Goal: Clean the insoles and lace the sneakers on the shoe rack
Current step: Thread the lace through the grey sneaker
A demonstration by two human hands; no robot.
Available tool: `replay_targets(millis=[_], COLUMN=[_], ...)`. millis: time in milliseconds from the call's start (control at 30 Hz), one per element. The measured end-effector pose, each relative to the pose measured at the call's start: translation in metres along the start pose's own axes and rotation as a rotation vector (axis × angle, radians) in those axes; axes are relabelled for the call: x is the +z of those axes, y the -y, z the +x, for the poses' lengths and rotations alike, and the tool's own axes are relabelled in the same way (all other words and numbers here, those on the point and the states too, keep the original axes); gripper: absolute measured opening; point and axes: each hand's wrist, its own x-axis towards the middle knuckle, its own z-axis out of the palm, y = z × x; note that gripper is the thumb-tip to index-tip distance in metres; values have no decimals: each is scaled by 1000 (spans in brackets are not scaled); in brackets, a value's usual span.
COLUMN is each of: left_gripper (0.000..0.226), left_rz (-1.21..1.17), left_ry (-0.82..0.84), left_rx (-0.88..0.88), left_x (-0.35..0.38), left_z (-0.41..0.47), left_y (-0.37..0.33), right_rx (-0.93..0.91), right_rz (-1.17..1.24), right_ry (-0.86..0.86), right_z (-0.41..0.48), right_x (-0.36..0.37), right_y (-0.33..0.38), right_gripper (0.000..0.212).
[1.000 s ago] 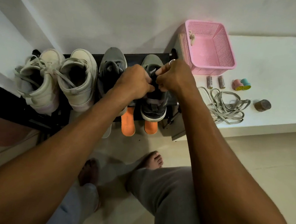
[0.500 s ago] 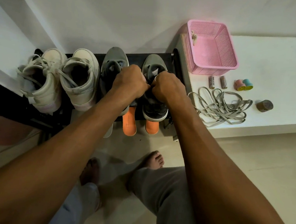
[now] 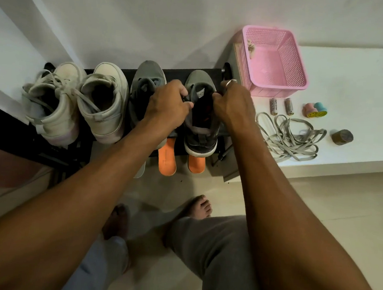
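Both hands have drawn apart since half a second ago, when their knuckles nearly met over the grey sneaker; its mouth now gapes between them. The left hand has its fingers curled over the sneaker's left collar edge. The right hand pinches the right edge, a ring showing on one finger. Each hand is clamped on the sneaker's upper, pulling outward. I judge this is done to spread the eyelet flaps and tongue so that a lace or an insole can go in.

The sneaker stands toe to the wall on the rack, heel toward the person, which puts its opening straight under the hands. No lace shows in it. Just left of the sneaker is the other grey sneaker, partly behind the left wrist. Farther left of the sneaker is the white pair, already laced.

Two orange insoles poke out below the sneaker's heel, seemingly from a lower tier, probably taken out for cleaning. Right of the sneaker, on the ledge, the laces lie in a loose grey heap. They are within easy reach of the right hand, so threading looks like the likely next move. Whether the insoles are clean yet cannot be told.
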Motion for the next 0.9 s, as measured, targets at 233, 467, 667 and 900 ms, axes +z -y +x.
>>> replay_targets(millis=[233, 467, 667, 900], left_gripper=[8, 4, 33, 46], left_rz=[13, 102, 37, 111], left_ry=[-38, -46, -94, -55], left_rx=[72, 140, 106, 29], left_x=[-5, -7, 1, 9], left_z=[0, -3, -2, -3], left_y=[-2, -3, 1, 2], right_rx=[-12, -101, 43, 43], right_rz=[88, 31, 129, 89], right_ry=[17, 70, 84, -57], right_z=[5, 7, 7, 0], right_x=[2, -4, 1, 12], right_y=[-1, -4, -4, -1], right_gripper=[19, 19, 23, 10])
